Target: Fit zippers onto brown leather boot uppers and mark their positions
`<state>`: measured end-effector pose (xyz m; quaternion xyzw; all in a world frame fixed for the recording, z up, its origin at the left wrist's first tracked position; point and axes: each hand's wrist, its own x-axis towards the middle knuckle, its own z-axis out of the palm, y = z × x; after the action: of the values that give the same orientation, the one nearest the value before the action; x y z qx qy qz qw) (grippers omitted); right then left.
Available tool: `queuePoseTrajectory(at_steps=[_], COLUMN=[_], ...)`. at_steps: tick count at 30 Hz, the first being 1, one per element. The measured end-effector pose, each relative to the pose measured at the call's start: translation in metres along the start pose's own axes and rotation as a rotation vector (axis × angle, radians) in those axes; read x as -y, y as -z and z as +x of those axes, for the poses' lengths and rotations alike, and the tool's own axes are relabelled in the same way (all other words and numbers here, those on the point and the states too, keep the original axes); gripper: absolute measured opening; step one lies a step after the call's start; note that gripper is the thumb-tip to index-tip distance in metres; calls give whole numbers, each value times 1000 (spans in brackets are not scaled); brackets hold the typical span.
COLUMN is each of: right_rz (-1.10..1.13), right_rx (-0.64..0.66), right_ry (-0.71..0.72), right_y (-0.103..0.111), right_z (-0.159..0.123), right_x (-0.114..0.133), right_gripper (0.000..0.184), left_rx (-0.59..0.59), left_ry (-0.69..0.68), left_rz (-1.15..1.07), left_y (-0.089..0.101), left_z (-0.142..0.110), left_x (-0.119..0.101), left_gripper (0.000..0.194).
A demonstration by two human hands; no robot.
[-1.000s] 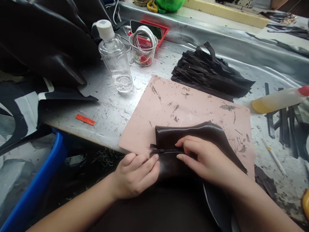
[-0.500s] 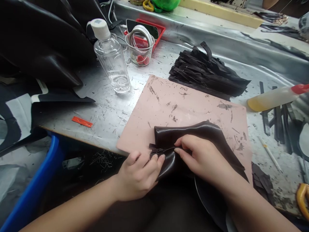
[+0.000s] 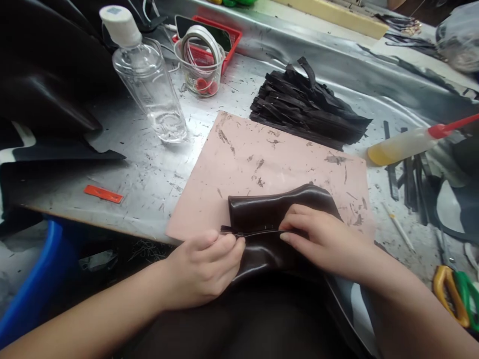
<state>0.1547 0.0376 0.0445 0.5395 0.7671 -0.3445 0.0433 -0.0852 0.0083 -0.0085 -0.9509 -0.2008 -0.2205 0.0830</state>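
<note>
Dark brown shiny leather [image 3: 277, 202], folded into a boot-shaft-like form, lies on a pink cutting mat [image 3: 239, 149] and hangs over the front edge. A black zipper [image 3: 262, 233] runs along its opening, its frayed tape end sticking out on the left. My left hand [image 3: 209, 264] is closed at that end, fingertips pinching the zipper near its slider. Farther right, my right hand [image 3: 325, 239] pinches the zipper and leather edge between thumb and forefinger. The stretch of zipper between the hands lies nearly straight. The parts under my fingers are hidden.
Behind the mat lies a pile of black zippers [image 3: 307, 107]. A clear bottle [image 3: 149, 89] and a plastic cup [image 3: 202, 75] with tape rolls stand back left. On the right are a glue bottle [image 3: 404, 147] and scissors [image 3: 451, 294]. A blue bin [image 3: 37, 279] sits below left.
My right hand has slid right along the zipper, widening the gap between my hands. My left fingers have closed more tightly near the zipper's end. The whole view has shifted.
</note>
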Motion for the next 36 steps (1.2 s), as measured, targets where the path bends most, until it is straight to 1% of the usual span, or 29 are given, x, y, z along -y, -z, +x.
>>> queuePoseTrajectory(at_steps=[3,7,10,14,16,20,22,25,29,31,34,36], right_rz=[36,-18,-50,64,109,93,115,191,247,210,99,61], right_rx=[19,58,92,149,107,-97,-137,-100,-1,-1,-47,-39], right_ry=[13,-6,-39,-37,-67,-173,-163,-113,-151,-190,-263,-271], right_y=[1,1,3,3,0,-16,-22,-25,-18,-17,-18,-20], right_z=[0,0,-1,-7,-10,-9,-7,-5,-4,-3,1,3], right_x=[-1,1,5,13,17,25,31,39,46,47,46,45], right_gripper=[16,15,17,22,20,12,14,17,17,16,19,22], left_rx=[26,43,59,-12,-47,-113,-152,-181,-198,-195,-159,-129], left_ry=[-76,-116,-109,-77,-65,-51,-52,-68,-64,-49,-27,-16], left_rz=[-35,-128,-148,-134,-147,-169,-164,-148,-159,-176,-232,-280], left_y=[0,0,-1,-5,-8,-15,-17,-19,-20,-21,-20,-19], left_z=[0,2,3,2,0,-3,-3,-3,-6,-8,-9,-9], left_x=[11,23,24,18,17,18,18,18,19,20,22,22], left_gripper=[24,29,29,26,25,20,17,12,11,10,10,13])
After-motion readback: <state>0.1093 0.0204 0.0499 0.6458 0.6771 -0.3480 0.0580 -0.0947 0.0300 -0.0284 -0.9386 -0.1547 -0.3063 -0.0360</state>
